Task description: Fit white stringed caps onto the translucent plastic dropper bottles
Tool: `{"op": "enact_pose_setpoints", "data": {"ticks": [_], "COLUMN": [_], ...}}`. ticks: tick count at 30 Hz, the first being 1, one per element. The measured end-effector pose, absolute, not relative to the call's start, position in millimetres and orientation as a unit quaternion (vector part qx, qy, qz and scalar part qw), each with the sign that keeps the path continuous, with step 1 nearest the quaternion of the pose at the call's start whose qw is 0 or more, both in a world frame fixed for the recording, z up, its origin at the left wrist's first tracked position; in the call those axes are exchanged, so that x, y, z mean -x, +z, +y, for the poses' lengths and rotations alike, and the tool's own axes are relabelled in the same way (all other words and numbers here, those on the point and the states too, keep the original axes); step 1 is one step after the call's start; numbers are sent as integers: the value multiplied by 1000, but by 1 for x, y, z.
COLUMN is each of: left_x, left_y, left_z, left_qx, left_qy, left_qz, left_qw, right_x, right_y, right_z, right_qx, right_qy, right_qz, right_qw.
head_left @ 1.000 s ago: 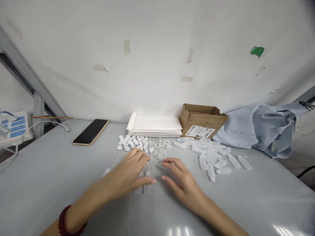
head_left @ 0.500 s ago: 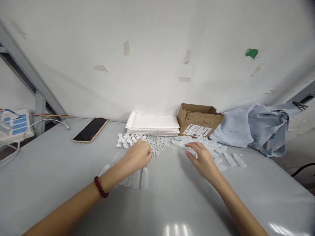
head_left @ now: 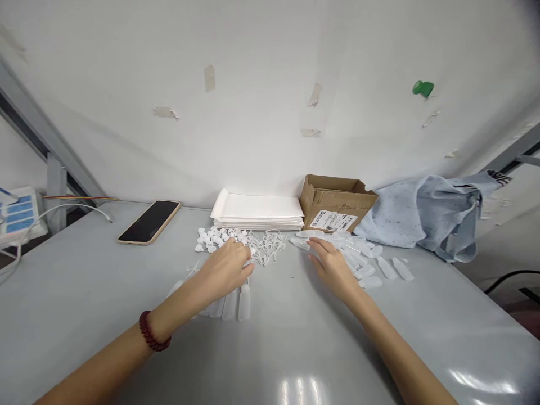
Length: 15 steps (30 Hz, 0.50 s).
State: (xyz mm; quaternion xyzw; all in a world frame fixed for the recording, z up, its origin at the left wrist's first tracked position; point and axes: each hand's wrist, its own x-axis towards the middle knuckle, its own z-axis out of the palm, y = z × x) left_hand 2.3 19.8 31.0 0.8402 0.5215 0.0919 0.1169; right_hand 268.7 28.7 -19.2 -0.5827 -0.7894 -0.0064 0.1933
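My left hand (head_left: 225,269) lies knuckles up on the grey table (head_left: 291,349), its fingers curled at the near edge of a tangle of white plastic loops (head_left: 270,250); what the fingertips pinch is hidden. Small white caps (head_left: 213,239) are heaped just beyond it. A few small clear bottles (head_left: 237,304) lie side by side under and beside its wrist, which wears a dark red bead bracelet (head_left: 152,337). My right hand (head_left: 331,264) rests with its fingers stretched over the left end of a scatter of clear bottles (head_left: 373,269).
A phone (head_left: 147,222) lies face up at the back left, with a white cable (head_left: 67,209) and a blue-buttoned device (head_left: 17,214) further left. Against the wall sit a stack of white padded envelopes (head_left: 258,211), an open cardboard box (head_left: 333,203) and a light blue cloth bag (head_left: 426,214).
Both hands left the middle of the table: the left went forward to the loops and curled, the right went right to the clear bottles. The view has shifted a little.
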Motion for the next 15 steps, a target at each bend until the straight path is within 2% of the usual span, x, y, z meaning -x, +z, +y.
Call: {"op": "enact_pose_setpoints", "data": {"ticks": [4, 12, 15], "left_x": [-8, -13, -13], "left_y": [26, 17, 16], "left_z": [29, 34, 34], "left_qx": [-822, -818, -810], "left_qy": [60, 77, 102], "left_qz": [553, 551, 553], "left_qw": [119, 148, 167], "right_x": [-259, -249, -255], "right_y": [-23, -24, -26], "right_z": [34, 33, 34], "right_qx": [567, 558, 570], "right_qy": [-31, -66, -54], "right_qz": [-810, -808, -790], "right_qw": [150, 177, 218]}}
